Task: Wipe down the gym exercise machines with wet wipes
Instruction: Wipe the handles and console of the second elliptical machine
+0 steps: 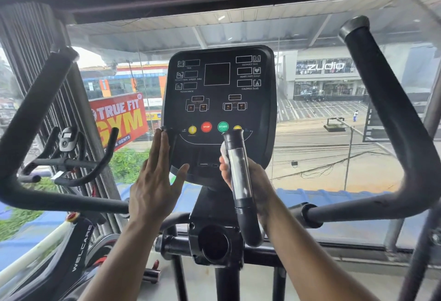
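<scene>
An elliptical machine stands right in front of me, its black console [218, 100] carrying dark displays and red, green and yellow buttons. My left hand [155, 179] is held flat with straight fingers beside the console's left edge, in front of the left sensor grip. My right hand [253, 181] wraps around the right sensor grip [238, 169], a black handle with a chrome strip, and presses a white wet wipe [224, 155] against it. Most of the wipe is hidden behind the grip and my fingers.
Two long black swing handles rise on either side, the left one [35, 119] and the right one [386, 100]. A spin bike [69, 157] stands at the left by the slatted wall. A glass window [322, 133] with a street view lies directly behind the console.
</scene>
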Motion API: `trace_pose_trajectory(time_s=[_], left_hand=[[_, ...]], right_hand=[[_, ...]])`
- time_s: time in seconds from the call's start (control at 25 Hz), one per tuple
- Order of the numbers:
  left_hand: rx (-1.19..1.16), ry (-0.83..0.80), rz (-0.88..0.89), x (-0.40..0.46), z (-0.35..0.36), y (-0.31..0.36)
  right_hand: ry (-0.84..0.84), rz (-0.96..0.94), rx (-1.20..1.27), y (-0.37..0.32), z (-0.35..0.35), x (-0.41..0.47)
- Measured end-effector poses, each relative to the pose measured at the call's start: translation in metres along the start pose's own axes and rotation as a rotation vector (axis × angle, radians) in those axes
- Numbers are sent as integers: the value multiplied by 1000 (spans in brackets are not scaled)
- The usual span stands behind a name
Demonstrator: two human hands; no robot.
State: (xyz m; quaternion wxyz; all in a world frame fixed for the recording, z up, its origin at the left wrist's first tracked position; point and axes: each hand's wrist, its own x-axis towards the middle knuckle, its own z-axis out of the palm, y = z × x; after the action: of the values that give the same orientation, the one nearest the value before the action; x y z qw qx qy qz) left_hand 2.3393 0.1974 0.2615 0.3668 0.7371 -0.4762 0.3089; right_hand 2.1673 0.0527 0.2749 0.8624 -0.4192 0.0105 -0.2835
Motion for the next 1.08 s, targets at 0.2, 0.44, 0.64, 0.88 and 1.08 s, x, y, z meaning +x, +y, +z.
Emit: trace_pose_trajectory(time_s=[0.2, 0.44, 0.64, 0.88, 1.08], left_hand=[[16, 13, -10, 1, 2, -2], [33, -3, 6, -1, 0, 1], [51, 16, -1, 1, 3, 0], [74, -6, -23, -3, 0, 4], [104, 8, -8, 1, 1, 3]], right_hand=[[-46, -70, -224, 0, -43, -38], [-46, -112, -275, 0, -20, -35], [227, -158, -557, 11, -45, -79], [368, -292, -646, 19, -22, -64], [385, -503, -890, 29, -23, -101]])
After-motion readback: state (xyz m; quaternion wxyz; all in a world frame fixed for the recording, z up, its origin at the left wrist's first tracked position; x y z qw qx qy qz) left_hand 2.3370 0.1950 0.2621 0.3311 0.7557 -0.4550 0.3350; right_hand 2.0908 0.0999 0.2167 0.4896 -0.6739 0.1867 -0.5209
